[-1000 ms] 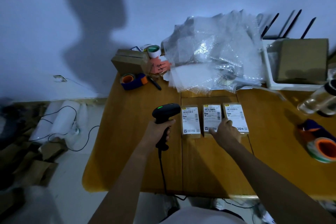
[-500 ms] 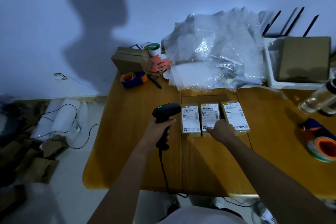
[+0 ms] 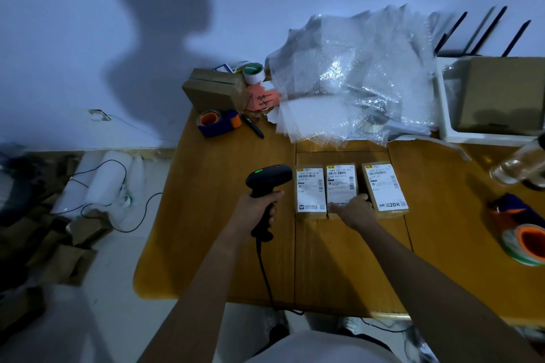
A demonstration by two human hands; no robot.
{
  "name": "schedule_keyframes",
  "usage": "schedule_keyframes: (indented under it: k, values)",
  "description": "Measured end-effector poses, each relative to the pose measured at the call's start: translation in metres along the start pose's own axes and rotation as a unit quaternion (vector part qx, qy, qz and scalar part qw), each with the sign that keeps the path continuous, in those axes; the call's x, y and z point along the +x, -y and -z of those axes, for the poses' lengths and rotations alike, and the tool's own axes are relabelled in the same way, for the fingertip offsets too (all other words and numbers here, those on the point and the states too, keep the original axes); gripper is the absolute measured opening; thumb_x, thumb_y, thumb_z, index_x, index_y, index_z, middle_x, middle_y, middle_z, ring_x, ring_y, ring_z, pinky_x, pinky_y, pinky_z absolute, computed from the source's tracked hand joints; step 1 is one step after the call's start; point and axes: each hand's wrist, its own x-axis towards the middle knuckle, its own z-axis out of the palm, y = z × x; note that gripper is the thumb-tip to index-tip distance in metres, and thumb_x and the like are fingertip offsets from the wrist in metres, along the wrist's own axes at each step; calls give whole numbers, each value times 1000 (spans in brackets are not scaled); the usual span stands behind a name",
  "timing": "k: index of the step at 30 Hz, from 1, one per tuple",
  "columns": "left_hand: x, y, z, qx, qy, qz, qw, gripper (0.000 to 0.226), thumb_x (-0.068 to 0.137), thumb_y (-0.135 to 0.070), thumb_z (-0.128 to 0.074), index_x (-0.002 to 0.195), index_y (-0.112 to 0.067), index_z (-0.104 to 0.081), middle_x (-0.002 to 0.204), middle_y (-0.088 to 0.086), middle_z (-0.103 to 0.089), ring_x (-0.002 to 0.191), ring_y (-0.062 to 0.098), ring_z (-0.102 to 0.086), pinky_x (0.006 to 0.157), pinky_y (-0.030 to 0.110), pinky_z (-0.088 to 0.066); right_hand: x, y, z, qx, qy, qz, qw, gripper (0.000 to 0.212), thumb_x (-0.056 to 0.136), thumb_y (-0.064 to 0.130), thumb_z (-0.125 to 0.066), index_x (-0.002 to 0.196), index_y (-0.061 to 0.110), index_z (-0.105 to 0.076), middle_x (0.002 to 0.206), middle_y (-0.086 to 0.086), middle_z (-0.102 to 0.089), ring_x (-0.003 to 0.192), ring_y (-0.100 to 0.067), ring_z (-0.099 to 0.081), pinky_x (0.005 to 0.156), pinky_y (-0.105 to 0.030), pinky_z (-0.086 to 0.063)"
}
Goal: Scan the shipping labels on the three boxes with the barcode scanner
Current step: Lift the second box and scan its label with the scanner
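Note:
Three small cardboard boxes with white shipping labels lie side by side on the wooden table (image 3: 224,244): the left box (image 3: 310,189), the middle box (image 3: 341,183) and the right box (image 3: 385,186). My left hand (image 3: 256,209) grips the handle of a black corded barcode scanner (image 3: 269,178), whose green light is lit; its head sits just left of the left box. My right hand (image 3: 355,211) rests on the near end of the middle box, fingers spread over its edges and touching the right box.
Bubble wrap (image 3: 354,82) is heaped at the back of the table. A brown box (image 3: 213,90), a tape dispenser (image 3: 216,124) and a pen lie back left. A white tray with a carton (image 3: 501,94), a bottle (image 3: 516,166) and tape rolls (image 3: 528,240) are at the right.
My right hand slid left from the gap by the right box onto the middle box's near end. The right box now sits slightly apart and angled. The scanner hand has barely moved.

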Motion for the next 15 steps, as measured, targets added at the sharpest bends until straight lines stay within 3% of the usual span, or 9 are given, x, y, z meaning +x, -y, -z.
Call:
schedule_keyframes:
  k: [4, 6, 8, 11, 14, 15]
  values:
    - [2, 1, 0, -1, 0, 3, 1000, 25, 88, -27, -80, 77, -11, -65, 59, 5, -56, 48, 17, -53, 52, 28, -48, 3, -1, 4, 17, 11, -3, 1000, 115, 76, 60, -79, 153, -3, -23, 151, -26, -42, 137, -42, -46, 106, -51, -45]
    - [3, 1, 0, -1, 1, 5, 1000, 23, 88, -27, -80, 80, -11, -66, 60, 4, -57, 49, 17, -53, 52, 28, -48, 17, -12, 1, 31, 32, -3, 999, 133, 49, 84, -77, 146, 1, -40, 144, -23, -50, 126, -40, -56, 100, -50, -51]
    - [4, 1, -1, 3, 2, 4, 1000, 22, 88, -27, -80, 80, -11, -66, 60, 4, -57, 48, 17, -53, 52, 28, -49, 53, -36, -13, 31, 43, -1, 999, 151, 14, 101, -57, 132, 8, -56, 134, -19, -60, 111, -35, -65, 91, -51, -57]
    - [5, 0, -2, 9, 1, 2, 1000, 22, 88, -27, -80, 80, -12, -66, 59, 4, -57, 48, 17, -53, 52, 28, -49, 80, -58, -21, 57, 75, 5, 996, 138, 16, 94, -67, 125, 9, -61, 131, -17, -62, 108, -33, -66, 88, -50, -59]
    - [6, 0, -5, 16, 4, -3, 1000, 23, 89, -26, -79, 78, -12, -65, 58, 4, -57, 48, 18, -53, 53, 30, -48, 76, -61, -13, 146, 89, 6, 985, 149, 5, 91, -70, 129, 9, -55, 130, -14, -63, 109, -31, -68, 88, -50, -60]
    - [6, 0, -6, 18, 5, -4, 1000, 23, 89, -27, -79, 78, -11, -65, 58, 4, -57, 48, 18, -53, 53, 30, -48, 71, -58, -7, 177, 95, 8, 980, 144, 12, 86, -77, 130, 8, -55, 127, -12, -66, 108, -29, -69, 88, -49, -61]
